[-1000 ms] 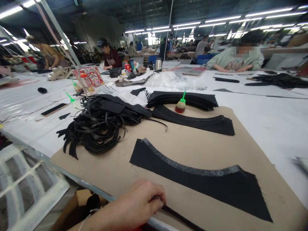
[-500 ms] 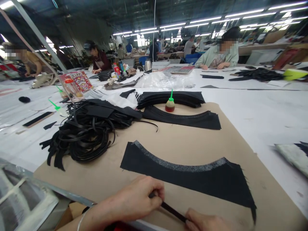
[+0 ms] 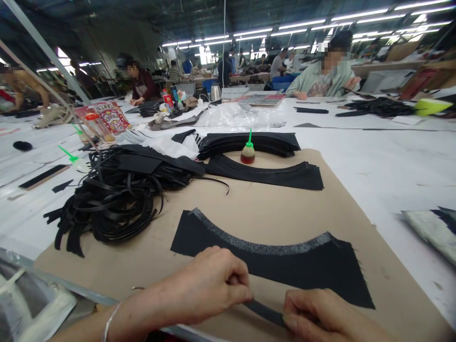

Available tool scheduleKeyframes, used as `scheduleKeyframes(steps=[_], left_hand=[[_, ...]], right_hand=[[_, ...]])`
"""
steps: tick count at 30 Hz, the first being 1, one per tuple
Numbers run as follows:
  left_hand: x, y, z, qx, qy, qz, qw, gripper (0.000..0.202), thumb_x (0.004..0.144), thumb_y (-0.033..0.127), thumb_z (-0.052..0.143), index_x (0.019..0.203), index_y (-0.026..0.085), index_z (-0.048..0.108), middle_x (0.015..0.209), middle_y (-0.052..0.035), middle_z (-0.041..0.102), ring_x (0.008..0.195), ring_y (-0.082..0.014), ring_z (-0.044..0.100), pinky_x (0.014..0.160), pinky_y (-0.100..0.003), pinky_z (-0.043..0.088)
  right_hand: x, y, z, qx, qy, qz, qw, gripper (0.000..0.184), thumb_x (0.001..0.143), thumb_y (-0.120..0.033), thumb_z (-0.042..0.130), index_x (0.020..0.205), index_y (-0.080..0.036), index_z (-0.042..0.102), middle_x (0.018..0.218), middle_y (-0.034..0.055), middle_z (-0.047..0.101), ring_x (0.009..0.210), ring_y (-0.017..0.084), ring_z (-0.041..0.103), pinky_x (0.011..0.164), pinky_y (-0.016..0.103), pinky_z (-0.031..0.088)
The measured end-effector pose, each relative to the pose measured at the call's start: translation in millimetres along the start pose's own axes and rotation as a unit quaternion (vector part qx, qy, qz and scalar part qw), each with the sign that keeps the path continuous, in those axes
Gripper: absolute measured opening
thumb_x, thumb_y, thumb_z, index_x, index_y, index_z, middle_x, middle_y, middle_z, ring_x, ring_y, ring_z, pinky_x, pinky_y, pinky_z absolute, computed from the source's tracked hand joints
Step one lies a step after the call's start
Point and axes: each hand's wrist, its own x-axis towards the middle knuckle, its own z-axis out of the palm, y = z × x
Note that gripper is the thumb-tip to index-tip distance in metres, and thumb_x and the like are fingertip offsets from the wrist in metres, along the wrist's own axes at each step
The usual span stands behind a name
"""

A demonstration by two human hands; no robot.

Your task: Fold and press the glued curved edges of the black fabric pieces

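Note:
Between my two hands a narrow black strip (image 3: 265,312) is stretched, low in the view near the table's front edge. My left hand (image 3: 223,280) pinches its left end, with the fingers curled in. My right hand (image 3: 317,311) grips the other end between thumb and fingers. Just beyond them lies a curved black fabric piece (image 3: 281,266), flat on the brown board. A greyish speckled band runs along its concave upper edge. The left hand overlaps the lower left edge of this piece in the view.
A heap of black strips (image 3: 121,199) lies to the left on the brown paper-like sheet (image 3: 292,209). Farther back are another curved black piece (image 3: 267,173), a stack of them (image 3: 249,142) and a green-tipped squeeze bottle (image 3: 247,154). Co-workers sit across the white table (image 3: 384,166).
Both hands have risen slightly and moved right, away from the table edge, with the strip still held between them. The view has shifted a little. A co-worker opposite has raised a hand.

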Motion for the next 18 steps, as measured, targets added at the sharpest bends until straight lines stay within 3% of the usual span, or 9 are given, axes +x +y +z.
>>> scheduleKeyframes(steps=[4,8,14,18], left_hand=[[22,-10,-19.2,0.042,0.02,-0.002,0.999,0.012,0.072,0.023,0.06,0.071,0.017,0.07,0.059,0.0045,0.057,0.058,-0.0094,0.051,0.053,-0.018,0.032],[51,-19,-23.5,0.1,0.046,-0.032,0.993,0.012,0.07,0.023,0.057,0.068,0.017,0.067,0.057,0.0038,0.055,0.054,-0.0103,0.048,0.049,-0.02,0.03],[69,-26,-23.8,0.137,0.07,-0.056,0.987,0.009,0.068,0.024,0.06,0.064,0.019,0.065,0.055,0.003,0.056,0.055,-0.0116,0.05,0.049,-0.022,0.027],[71,-31,-19.0,0.16,0.089,-0.064,0.981,0.008,0.068,0.023,0.06,0.064,0.02,0.066,0.059,0.0017,0.061,0.058,-0.0134,0.054,0.05,-0.023,0.028]], right_hand=[[9,6,-28,-0.033,0.062,0.018,0.997,0.027,0.085,-0.036,0.044,0.064,-0.019,0.048,0.063,-0.0012,0.049,0.059,0.012,0.043,0.051,0.024,0.026],[31,6,-44,-0.085,0.084,0.044,0.992,0.024,0.084,-0.031,0.046,0.067,-0.019,0.056,0.063,-0.0006,0.054,0.058,0.012,0.044,0.052,0.026,0.026],[54,-7,-51,-0.171,0.115,0.101,0.973,0.019,0.083,-0.026,0.05,0.069,-0.019,0.06,0.068,0.0024,0.062,0.062,0.014,0.049,0.054,0.026,0.027],[63,-3,-47,-0.189,0.124,0.101,0.969,0.02,0.084,-0.026,0.05,0.069,-0.019,0.061,0.068,0.0028,0.062,0.06,0.014,0.049,0.055,0.026,0.027]])
